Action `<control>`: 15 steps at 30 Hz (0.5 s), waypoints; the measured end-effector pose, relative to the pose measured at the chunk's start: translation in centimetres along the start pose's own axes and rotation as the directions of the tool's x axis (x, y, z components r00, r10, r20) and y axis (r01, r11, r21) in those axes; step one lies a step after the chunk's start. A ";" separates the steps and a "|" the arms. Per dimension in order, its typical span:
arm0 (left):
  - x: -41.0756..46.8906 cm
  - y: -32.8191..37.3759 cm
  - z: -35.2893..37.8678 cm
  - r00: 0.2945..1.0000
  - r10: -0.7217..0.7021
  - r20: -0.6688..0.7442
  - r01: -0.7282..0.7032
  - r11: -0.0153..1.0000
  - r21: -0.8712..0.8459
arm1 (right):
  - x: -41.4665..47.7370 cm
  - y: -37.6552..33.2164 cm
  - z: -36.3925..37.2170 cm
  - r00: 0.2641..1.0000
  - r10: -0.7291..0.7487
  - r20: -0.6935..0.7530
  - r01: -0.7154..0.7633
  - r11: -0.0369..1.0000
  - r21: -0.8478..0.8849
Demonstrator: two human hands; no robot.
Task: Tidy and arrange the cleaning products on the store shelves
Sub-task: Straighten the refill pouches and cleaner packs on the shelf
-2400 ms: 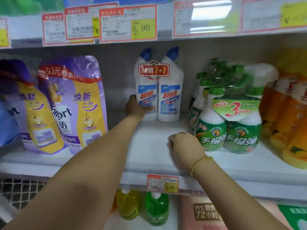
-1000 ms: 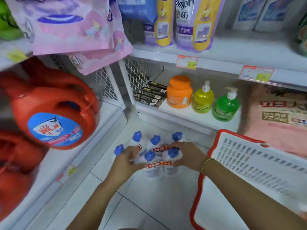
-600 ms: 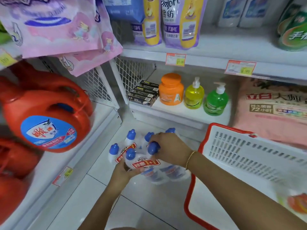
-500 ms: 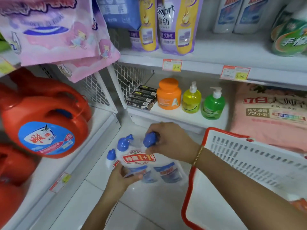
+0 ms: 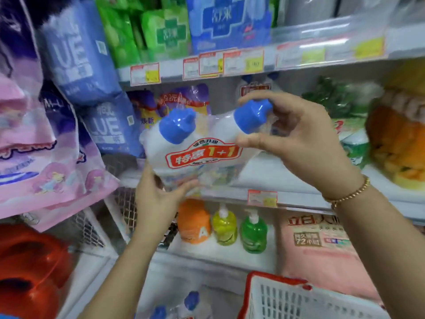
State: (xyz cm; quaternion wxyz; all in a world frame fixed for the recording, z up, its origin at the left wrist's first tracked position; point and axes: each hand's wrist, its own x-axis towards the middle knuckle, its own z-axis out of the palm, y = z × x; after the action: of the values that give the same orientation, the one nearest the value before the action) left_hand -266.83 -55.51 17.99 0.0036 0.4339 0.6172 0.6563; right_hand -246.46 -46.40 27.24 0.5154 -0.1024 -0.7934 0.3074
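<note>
Currently the twin-pack of toilet cleaner [image 5: 197, 155], two white bottles with blue caps bound in clear film under a red "1+1" label, is held in the air, tilted, in front of the middle shelf [image 5: 264, 178]. Half a second earlier it was low over the floor among its fellows; it has since been raised to shelf height. Judgement: the lift is complete and placement is the step in hand, probably next to the matching pack [image 5: 257, 88] standing at the back of that shelf.

The left hand [image 5: 158, 199] grips the pack's lower body from beneath, fingers curled round the film. The right hand [image 5: 299, 143] pinches the right-hand cap and neck between thumb and fingers.

Surface: the middle shelf is white, with bare board directly behind the pack; purple softener pouches [image 5: 184, 100] stand to its left and blurred green spray bottles [image 5: 333, 100] to its right.

Surroundings: further blue-capped packs [image 5: 184, 307] remain on the floor, so restocking is unfinished. A white basket with a red rim [image 5: 299, 300] sits at lower right. The lower shelf carries an orange jar [image 5: 194, 222], a yellow pump bottle [image 5: 224, 226] and a green pump bottle [image 5: 254, 231].
</note>
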 end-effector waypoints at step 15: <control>8.0 -5.1 15.8 0.988 -0.046 0.147 0.067 0.988 -0.138 | -3.1 18.0 -0.5 0.816 0.575 -0.052 -0.533 0.716 -0.451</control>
State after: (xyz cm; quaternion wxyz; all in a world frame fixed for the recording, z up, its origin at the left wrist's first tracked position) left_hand -265.44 -37.26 16.21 0.0975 0.4607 0.5791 0.6655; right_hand -247.44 -33.49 14.35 0.3249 -0.4361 -0.7973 0.2620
